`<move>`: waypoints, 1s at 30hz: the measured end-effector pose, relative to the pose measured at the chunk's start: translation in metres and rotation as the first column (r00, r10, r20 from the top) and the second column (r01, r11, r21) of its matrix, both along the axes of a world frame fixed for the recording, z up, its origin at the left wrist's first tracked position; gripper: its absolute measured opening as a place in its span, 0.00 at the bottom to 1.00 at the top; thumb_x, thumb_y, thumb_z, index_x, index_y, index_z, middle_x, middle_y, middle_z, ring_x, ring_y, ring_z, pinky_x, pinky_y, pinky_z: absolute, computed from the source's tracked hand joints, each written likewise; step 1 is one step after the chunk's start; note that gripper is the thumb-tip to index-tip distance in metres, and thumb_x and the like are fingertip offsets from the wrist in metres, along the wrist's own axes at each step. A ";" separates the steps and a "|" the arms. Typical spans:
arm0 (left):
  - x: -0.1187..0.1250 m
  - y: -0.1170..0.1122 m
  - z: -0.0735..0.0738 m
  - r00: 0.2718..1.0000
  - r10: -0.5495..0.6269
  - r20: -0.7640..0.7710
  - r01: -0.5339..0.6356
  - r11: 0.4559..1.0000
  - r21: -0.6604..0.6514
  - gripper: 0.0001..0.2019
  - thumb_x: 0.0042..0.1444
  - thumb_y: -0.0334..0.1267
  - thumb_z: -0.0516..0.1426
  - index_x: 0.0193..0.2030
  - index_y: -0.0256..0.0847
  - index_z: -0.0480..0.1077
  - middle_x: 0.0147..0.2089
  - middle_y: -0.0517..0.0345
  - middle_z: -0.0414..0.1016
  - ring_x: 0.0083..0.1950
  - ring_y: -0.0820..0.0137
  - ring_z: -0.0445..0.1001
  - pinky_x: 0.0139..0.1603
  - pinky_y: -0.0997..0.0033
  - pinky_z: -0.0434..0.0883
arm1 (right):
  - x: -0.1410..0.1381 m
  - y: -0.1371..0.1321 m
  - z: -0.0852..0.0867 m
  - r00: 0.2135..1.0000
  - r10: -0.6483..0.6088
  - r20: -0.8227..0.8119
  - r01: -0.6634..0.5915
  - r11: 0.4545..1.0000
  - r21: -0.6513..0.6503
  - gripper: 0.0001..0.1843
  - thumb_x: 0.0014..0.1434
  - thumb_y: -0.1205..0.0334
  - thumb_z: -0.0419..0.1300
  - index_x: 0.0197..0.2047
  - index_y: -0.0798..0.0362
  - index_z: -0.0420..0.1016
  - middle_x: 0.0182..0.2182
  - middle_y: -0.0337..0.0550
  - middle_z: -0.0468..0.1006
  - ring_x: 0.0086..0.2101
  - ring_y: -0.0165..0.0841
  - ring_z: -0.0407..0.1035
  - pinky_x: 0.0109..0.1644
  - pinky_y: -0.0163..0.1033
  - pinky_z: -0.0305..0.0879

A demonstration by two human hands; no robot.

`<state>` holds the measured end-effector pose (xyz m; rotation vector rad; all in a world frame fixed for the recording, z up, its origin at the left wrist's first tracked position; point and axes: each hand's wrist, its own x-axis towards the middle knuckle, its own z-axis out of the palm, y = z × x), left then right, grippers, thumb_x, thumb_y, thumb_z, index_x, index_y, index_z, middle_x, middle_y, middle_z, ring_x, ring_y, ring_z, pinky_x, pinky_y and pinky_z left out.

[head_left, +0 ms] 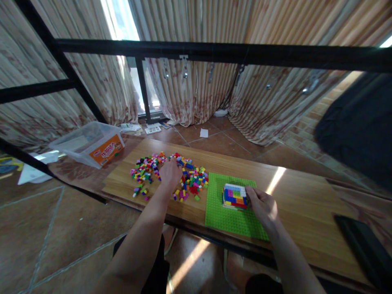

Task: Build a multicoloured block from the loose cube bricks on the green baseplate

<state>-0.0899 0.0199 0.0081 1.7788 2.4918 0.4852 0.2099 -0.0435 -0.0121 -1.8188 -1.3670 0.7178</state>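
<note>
A small multicoloured build of toy bricks (234,197) with a white, blue and red border stands on a green studded baseplate (216,216). My right hand (262,205) is at its right edge, thumb and fingers closed together against the bricks there. To the left, loose toy bricks (194,179) in many colours lie in a wide heap on the wooden table. My left hand (170,174) reaches into the middle of this heap, its back towards me. The left fingertips are mostly hidden, so what they touch or hold cannot be made out.
The wooden table (301,204) carries a dark flat object (361,245) at its right end. A clear plastic box (82,141) with an orange label stands beyond the left end. A black metal bar (196,51) crosses in front of the curtains; papers (153,129) lie behind the table.
</note>
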 end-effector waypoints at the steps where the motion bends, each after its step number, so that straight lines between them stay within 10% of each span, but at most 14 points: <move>1: -0.001 0.000 0.000 1.000 0.003 0.005 -0.003 1.000 0.005 0.15 0.59 0.36 0.51 0.51 0.36 0.70 0.50 0.41 0.76 0.49 0.57 0.77 0.47 0.63 0.71 | -0.001 0.000 0.001 1.000 -0.003 -0.010 0.003 1.000 0.007 0.31 0.55 0.35 0.55 0.33 0.56 0.82 0.16 0.39 0.73 0.20 0.33 0.68 0.24 0.35 0.62; 9: 0.005 0.004 0.001 0.893 -0.149 0.425 0.056 0.973 0.225 0.14 0.54 0.39 0.57 0.45 0.35 0.73 0.43 0.44 0.78 0.46 0.59 0.76 0.47 0.62 0.70 | -0.004 0.005 0.003 0.977 -0.145 -0.157 0.177 0.960 0.215 0.22 0.55 0.44 0.59 0.29 0.56 0.80 0.16 0.37 0.70 0.18 0.27 0.60 0.22 0.34 0.57; 15: 0.057 -0.021 0.010 0.130 -0.307 0.943 0.270 0.926 0.264 0.14 0.50 0.42 0.62 0.41 0.37 0.74 0.32 0.59 0.74 0.26 0.78 0.66 0.28 0.76 0.62 | -0.019 -0.004 0.018 0.931 0.034 -0.363 0.153 0.867 0.474 0.12 0.54 0.55 0.64 0.39 0.51 0.80 0.28 0.38 0.77 0.25 0.27 0.67 0.30 0.35 0.65; 18: 0.082 -0.036 0.013 -0.081 -0.236 0.968 0.378 0.892 0.249 0.14 0.47 0.41 0.64 0.40 0.36 0.74 0.26 0.64 0.68 0.22 0.81 0.59 0.24 0.78 0.54 | -0.025 -0.014 0.021 0.932 0.183 -0.312 -0.009 0.873 0.488 0.13 0.55 0.58 0.65 0.44 0.48 0.79 0.35 0.39 0.77 0.29 0.28 0.69 0.33 0.36 0.67; 30: 0.111 -0.055 0.013 -0.259 -0.061 0.964 0.533 0.823 0.195 0.15 0.47 0.42 0.65 0.40 0.36 0.75 0.25 0.64 0.67 0.21 0.83 0.56 0.23 0.77 0.49 | -0.026 -0.024 0.026 0.945 0.321 -0.056 -0.244 0.812 0.529 0.10 0.57 0.61 0.65 0.44 0.47 0.79 0.37 0.39 0.76 0.29 0.27 0.68 0.33 0.36 0.68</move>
